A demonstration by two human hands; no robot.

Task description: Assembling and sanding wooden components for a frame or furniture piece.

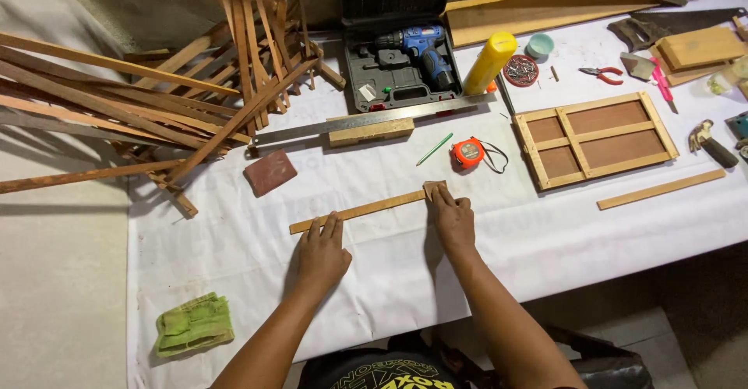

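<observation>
Two hands work one thin wooden strip [360,211] lying flat on the white table cover [545,241], near the front edge. At the strip's left end the left hand [321,253] lies flat, fingers together, pressing it down. At the right end the right hand [453,218] pinches a small piece of what looks like sandpaper [433,188] against the wood.

Judged from this, the strip is slim and held only by that flat palm; if the pressure eases, it could skid or pivot on the smooth cover. Fingertips riding the edge could also pick up a splinter.

Counted left to right: one green cloth [194,324] near the front corner; one loose heap of wooden slats [156,93], too tangled to count; one brown sanding block [269,172]; one long metal ruler [366,119]; one open drill case [393,54] holding one blue drill [421,46]; one green pencil [434,148]; one orange tape measure [467,154]; one yellow bottle [489,62]; one wooden frame [595,137]; one red pair of pliers [601,73]; one second loose strip [661,189]; one handsaw [678,23].
</observation>
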